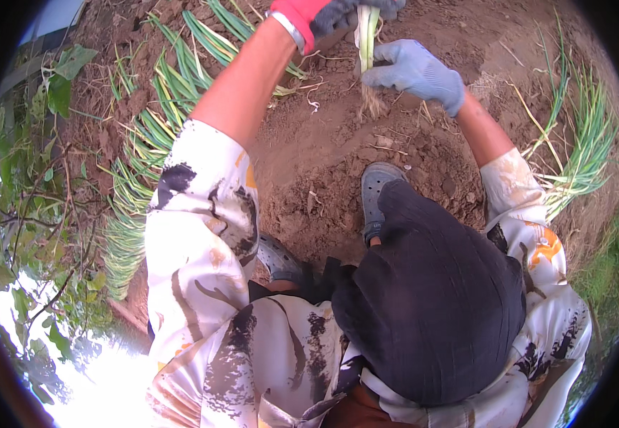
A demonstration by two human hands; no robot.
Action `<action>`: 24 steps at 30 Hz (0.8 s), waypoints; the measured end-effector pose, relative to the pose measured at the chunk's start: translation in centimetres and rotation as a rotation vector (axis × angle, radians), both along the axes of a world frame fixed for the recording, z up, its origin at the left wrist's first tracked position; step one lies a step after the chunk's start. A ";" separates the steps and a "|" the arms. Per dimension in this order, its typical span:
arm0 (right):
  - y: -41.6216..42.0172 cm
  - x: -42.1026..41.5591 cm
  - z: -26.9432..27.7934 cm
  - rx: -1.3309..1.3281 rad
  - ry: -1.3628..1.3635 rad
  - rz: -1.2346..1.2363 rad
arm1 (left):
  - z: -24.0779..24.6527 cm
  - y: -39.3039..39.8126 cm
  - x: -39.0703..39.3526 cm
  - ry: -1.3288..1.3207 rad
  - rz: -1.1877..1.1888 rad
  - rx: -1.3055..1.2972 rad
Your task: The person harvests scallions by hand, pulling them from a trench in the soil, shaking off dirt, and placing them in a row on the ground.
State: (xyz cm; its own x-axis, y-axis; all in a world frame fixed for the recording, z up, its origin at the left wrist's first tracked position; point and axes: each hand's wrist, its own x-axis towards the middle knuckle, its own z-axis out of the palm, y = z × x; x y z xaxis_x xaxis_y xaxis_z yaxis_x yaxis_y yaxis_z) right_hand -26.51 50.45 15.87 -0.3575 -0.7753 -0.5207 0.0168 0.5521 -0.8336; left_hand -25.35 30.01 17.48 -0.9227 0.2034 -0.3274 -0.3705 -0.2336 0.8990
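Near the top edge, my left hand [336,18], in a red glove with a dark palm, grips the pale stalk of a green onion [366,40]. The onion hangs roughly upright over the soil, its brown roots [372,104] downward. My right hand [413,72], in a blue-grey knit glove, has its fingers and thumb against the lower stalk, just above the roots. Loose, dry outer skin shows along the stalk. The onion's top lies beyond the upper edge of the view.
A long row of green onions [181,96] lies on the ground at the left. Another bunch [582,160] lies at the right. Bare soil [309,139] with dry scraps surrounds my clogs [376,184]. Leafy plants [47,214] stand along the left rim.
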 end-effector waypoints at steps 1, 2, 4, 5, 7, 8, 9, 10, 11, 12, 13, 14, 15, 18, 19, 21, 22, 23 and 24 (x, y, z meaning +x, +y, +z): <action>-0.4 -0.3 -1.5 0.048 0.098 0.017 | 1.1 -1.2 -0.6 -0.061 -0.006 -0.144; -1.1 -0.7 -3.6 0.070 0.371 0.081 | 2.2 -2.4 -1.3 -0.123 -0.013 -0.288; -3.4 -1.1 -9.2 -0.011 0.479 0.093 | 1.3 -3.7 -1.0 -0.030 0.070 -0.372; -4.3 -1.2 -11.9 -0.044 0.534 0.094 | 0.9 -4.1 -0.7 -0.044 0.104 -0.413; -6.4 -1.5 -16.6 -0.002 0.501 0.138 | 0.3 -5.5 0.3 -0.072 0.164 -0.494; -8.9 -0.7 -18.2 -0.017 0.489 0.183 | 0.0 -7.4 2.1 -0.096 0.274 -0.362; -9.2 -0.6 -20.1 -0.013 0.517 0.192 | -0.4 -8.4 2.5 -0.080 0.325 -0.333; -9.3 -0.3 -21.9 -0.007 0.545 0.200 | -0.7 -9.4 2.9 -0.063 0.374 -0.301; -9.8 0.1 -23.9 -0.011 0.550 0.219 | -1.6 -10.5 3.0 -0.071 0.434 -0.279; -10.4 0.9 -24.0 0.045 0.533 0.251 | -0.5 -11.0 3.8 -0.075 0.463 -0.341; -10.9 1.3 -24.2 0.050 0.538 0.262 | 0.5 -11.4 4.2 -0.086 0.521 -0.394; -10.7 1.3 -24.6 0.069 0.542 0.266 | 1.1 -11.6 4.1 -0.097 0.568 -0.436; -10.5 1.3 -25.0 0.091 0.547 0.268 | 1.1 -12.0 4.1 -0.108 0.613 -0.475; -9.9 0.7 -26.4 0.069 0.541 0.213 | -0.7 -15.3 2.6 -0.138 0.741 -0.481; -9.6 0.6 -26.6 0.050 0.544 0.173 | -0.3 -15.7 1.7 -0.198 0.773 -0.464; -9.7 0.2 -26.6 0.039 0.549 0.260 | -0.8 -16.3 0.2 -0.251 0.878 -0.700; -9.8 0.4 -26.4 0.030 0.548 0.305 | -2.2 -16.9 -0.3 -0.224 0.938 -0.869; -9.9 0.6 -26.5 0.024 0.566 0.305 | -4.2 -18.2 -1.1 -0.186 0.995 -1.032; -12.5 2.4 -26.2 -0.049 0.570 0.329 | -8.5 -25.0 0.6 -0.173 0.972 -0.649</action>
